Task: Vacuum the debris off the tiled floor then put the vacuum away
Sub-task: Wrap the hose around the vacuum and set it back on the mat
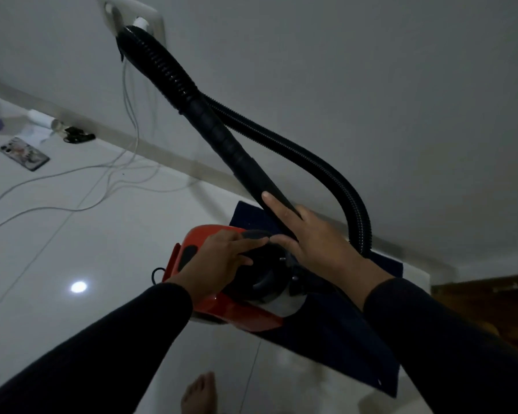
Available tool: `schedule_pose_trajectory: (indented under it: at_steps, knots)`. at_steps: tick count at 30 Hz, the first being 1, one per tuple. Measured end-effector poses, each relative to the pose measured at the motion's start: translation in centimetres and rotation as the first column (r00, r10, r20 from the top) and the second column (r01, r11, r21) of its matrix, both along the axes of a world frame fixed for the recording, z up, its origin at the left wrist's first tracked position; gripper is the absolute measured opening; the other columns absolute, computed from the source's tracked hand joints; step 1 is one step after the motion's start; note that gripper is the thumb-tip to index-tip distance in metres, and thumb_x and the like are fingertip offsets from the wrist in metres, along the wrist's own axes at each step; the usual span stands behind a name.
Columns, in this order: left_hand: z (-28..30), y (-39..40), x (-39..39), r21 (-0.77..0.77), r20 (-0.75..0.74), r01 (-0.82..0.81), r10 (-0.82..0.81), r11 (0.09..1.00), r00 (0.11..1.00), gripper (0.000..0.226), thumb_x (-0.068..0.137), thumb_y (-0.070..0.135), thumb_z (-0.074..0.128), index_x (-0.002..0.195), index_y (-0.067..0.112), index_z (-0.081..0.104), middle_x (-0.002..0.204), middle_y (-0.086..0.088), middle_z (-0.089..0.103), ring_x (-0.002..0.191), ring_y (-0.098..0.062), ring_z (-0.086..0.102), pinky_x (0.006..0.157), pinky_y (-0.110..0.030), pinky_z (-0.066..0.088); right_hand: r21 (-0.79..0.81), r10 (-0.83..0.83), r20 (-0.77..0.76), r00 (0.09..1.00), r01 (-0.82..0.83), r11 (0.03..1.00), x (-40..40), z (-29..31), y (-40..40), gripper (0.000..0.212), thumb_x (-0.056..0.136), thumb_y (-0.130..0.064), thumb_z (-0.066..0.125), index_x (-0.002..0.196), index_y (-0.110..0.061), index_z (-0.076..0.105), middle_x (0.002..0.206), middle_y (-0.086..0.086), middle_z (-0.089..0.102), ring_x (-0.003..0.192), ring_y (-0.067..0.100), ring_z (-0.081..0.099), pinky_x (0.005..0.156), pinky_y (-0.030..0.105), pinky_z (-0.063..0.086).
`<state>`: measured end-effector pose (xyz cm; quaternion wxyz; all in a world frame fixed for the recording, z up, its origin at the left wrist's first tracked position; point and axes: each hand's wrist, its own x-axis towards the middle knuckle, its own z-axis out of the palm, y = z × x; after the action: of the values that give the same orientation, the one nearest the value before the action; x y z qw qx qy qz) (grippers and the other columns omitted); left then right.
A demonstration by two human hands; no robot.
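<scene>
Down by the wall, on a dark blue mat [335, 333] laid over the glossy white tiled floor [72, 249], sits the vacuum [237, 306]: a small orange body with a black round top and a pale underside. Its black ribbed hose [320, 162] loops up from the far side, curves along the wall and doubles back into a rigid black nozzle tube [222, 135] slanting down toward the body. The left hand [222, 258] rests on the black top, fingers loosely curled over it, its grip light. The right hand [314, 237] holds the lower end of the tube, thumb lying straight along it, fingers wrapped beneath. Both arms wear dark sleeves. A bare foot [201, 392] stands on the tiles just in front. Thin white cables [81, 204] trail across the floor from a wall socket [132, 19], and a phone [23, 153] lies face down farther left, near a white roll [42, 119] and a black clip-like thing [78, 134].
</scene>
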<state>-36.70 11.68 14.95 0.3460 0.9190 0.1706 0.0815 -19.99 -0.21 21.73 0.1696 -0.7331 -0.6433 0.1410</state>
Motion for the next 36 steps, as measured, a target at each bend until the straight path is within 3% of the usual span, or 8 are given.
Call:
schedule_pose_trajectory:
  at_steps: [3, 7, 11, 14, 19, 27, 34, 36]
  knots:
    - [-3.9, 1.5, 4.1, 0.003, 0.005, -0.036, 0.036, 0.999, 0.999, 0.043, 0.086, 0.013, 0.062, 0.128, 0.023, 0.058, 0.102, -0.009, 0.063, 0.096, -0.022, 0.055, 0.083, -0.025, 0.041, -0.010, 0.052, 0.030, 0.998, -0.052, 0.999, 4.4, -3.5, 1.7, 0.076, 0.095, -0.048, 0.047, 0.139, -0.057, -0.014, 0.096, -0.003, 0.039, 0.066, 0.005, 0.038, 0.059, 0.015, 0.031]
    - [-10.9, 3.0, 8.8, 0.021, 0.052, -0.049, 0.048, 0.999, 0.997, 0.041, 0.084, 0.013, 0.063, 0.125, 0.019, 0.060, 0.105, -0.005, 0.064, 0.098, -0.019, 0.053, 0.081, -0.009, 0.030, 0.016, 0.103, 0.068, 0.992, -0.105, 0.994, 9.7, -10.4, 3.0, 0.072, 0.092, -0.056, 0.036, 0.138, -0.061, -0.018, 0.098, 0.005, 0.049, 0.068, 0.015, 0.050, 0.062, 0.024, 0.042]
    - [-18.7, 3.9, 11.9, 0.019, 0.110, -0.073, 0.070, 0.997, 0.991, 0.037, 0.083, 0.023, 0.059, 0.119, 0.018, 0.063, 0.107, -0.005, 0.066, 0.100, -0.019, 0.056, 0.087, -0.028, 0.044, 0.050, 0.192, 0.066, 0.979, -0.196, 0.979, 12.7, -17.6, 3.5, 0.070, 0.090, -0.057, 0.033, 0.139, -0.064, -0.017, 0.105, 0.011, 0.053, 0.078, 0.023, 0.057, 0.069, 0.032, 0.053]
    - [-23.4, 4.1, 13.1, 0.053, 0.178, -0.100, 0.089, 0.994, 0.980, 0.037, 0.082, 0.029, 0.056, 0.116, 0.016, 0.064, 0.112, -0.003, 0.068, 0.101, -0.017, 0.059, 0.090, -0.028, 0.046, 0.076, 0.232, 0.090, 0.969, -0.239, 0.968, 13.7, -22.4, 3.6, 0.069, 0.090, -0.059, 0.035, 0.139, -0.065, -0.013, 0.108, 0.011, 0.053, 0.085, 0.025, 0.059, 0.075, 0.035, 0.055]
    - [-26.6, 4.9, 14.3, 0.152, 0.305, -0.123, 0.071, 0.981, 0.950, 0.028, 0.081, 0.011, 0.068, 0.109, 0.010, 0.069, 0.107, -0.004, 0.070, 0.101, -0.006, 0.050, 0.086, 0.008, 0.025, 0.147, 0.296, 0.178, 0.939, -0.323, 0.935, 14.1, -28.2, 3.7, 0.060, 0.091, -0.065, 0.029, 0.144, -0.056, 0.000, 0.116, 0.009, 0.054, 0.090, 0.015, 0.056, 0.075, 0.022, 0.044]
    - [-26.9, 5.3, 12.8, -0.003, 0.189, -0.138, 0.136, 0.990, 0.973, 0.043, 0.088, 0.030, 0.061, 0.129, 0.027, 0.049, 0.116, 0.014, 0.061, 0.097, 0.003, 0.053, 0.069, 0.004, 0.034, 0.121, 0.226, 0.220, 0.949, -0.256, 0.959, 13.3, -29.9, 3.8, 0.066, 0.088, -0.057, 0.037, 0.143, -0.056, 0.000, 0.107, -0.010, 0.037, 0.086, 0.006, 0.047, 0.070, 0.004, 0.030]
    - [-27.9, 4.7, 11.9, -0.076, 0.231, -0.246, 0.257, 0.966, 0.938, 0.032, 0.086, 0.024, 0.065, 0.118, 0.020, 0.061, 0.107, 0.007, 0.050, 0.095, -0.002, 0.045, 0.069, 0.010, 0.027, 0.073, 0.173, 0.216, 0.961, -0.192, 0.979, 12.6, -29.4, 3.5, 0.084, 0.090, -0.046, 0.053, 0.144, -0.039, -0.010, 0.120, 0.014, 0.051, 0.095, 0.030, 0.059, 0.082, 0.037, 0.052]
    - [-28.0, 4.5, 11.1, -0.095, 0.242, -0.239, 0.255, 0.966, 0.936, 0.030, 0.085, 0.023, 0.066, 0.115, 0.020, 0.063, 0.105, 0.008, 0.052, 0.094, -0.003, 0.048, 0.071, 0.008, 0.029, 0.053, 0.190, 0.229, 0.955, -0.207, 0.977, 12.2, -29.1, 3.3, 0.081, 0.090, -0.046, 0.054, 0.143, -0.056, -0.007, 0.119, 0.014, 0.051, 0.095, 0.031, 0.059, 0.081, 0.040, 0.053]
